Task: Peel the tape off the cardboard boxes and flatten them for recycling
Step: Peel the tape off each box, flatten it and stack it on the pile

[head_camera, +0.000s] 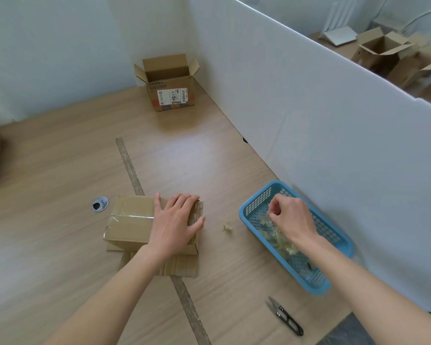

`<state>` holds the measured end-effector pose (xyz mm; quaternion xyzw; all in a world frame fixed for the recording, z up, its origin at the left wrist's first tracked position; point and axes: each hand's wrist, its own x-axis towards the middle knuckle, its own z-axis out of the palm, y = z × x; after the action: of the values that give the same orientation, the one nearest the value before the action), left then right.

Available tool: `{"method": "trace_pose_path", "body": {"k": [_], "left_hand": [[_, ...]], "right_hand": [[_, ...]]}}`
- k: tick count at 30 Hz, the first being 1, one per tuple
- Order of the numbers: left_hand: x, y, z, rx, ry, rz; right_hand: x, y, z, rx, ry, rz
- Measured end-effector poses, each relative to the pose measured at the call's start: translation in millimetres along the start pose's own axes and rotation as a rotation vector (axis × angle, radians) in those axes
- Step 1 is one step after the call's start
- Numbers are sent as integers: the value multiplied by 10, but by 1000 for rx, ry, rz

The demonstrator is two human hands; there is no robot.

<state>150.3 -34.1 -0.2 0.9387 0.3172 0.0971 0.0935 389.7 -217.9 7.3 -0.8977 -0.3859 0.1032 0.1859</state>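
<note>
the tape (271,210) pinched in the right hand (290,217) is clear and hard to make out, held over the blue basket (259,207). the left hand (174,222) lies flat, fingers straight, pressing the taped cardboard box (132,222) on the worktop (60,170), hiding part of its top.

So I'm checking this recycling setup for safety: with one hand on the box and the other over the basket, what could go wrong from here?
1. The black thread snips lie open near the right forearm; pulling back could catch them.
2. The clear tape strip across the brown cardboard box under the left hand is unpeeled; flattening now may leave it on.
3. A crumpled tape scrap lies outside the blue plastic basket; the sticky piece at the right hand may cling.
</note>
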Motion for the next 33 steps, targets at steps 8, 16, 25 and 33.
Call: {"method": "trace_pose_path", "body": {"k": [8,16,25,33], "left_hand": [[-19,0,-3,-2,19,-2],[-27,-2,-15,-4,16,-6],[-29,-8,-2,-12,41,-6],[-27,-17,9,-16,67,8]], "right_hand": [[14,-44,52,-35,-49,28],[33,-19,118,-35,-28,-35],[46,-41,150,32,-11,-35],[75,-26,209,-10,-24,-63]]}}
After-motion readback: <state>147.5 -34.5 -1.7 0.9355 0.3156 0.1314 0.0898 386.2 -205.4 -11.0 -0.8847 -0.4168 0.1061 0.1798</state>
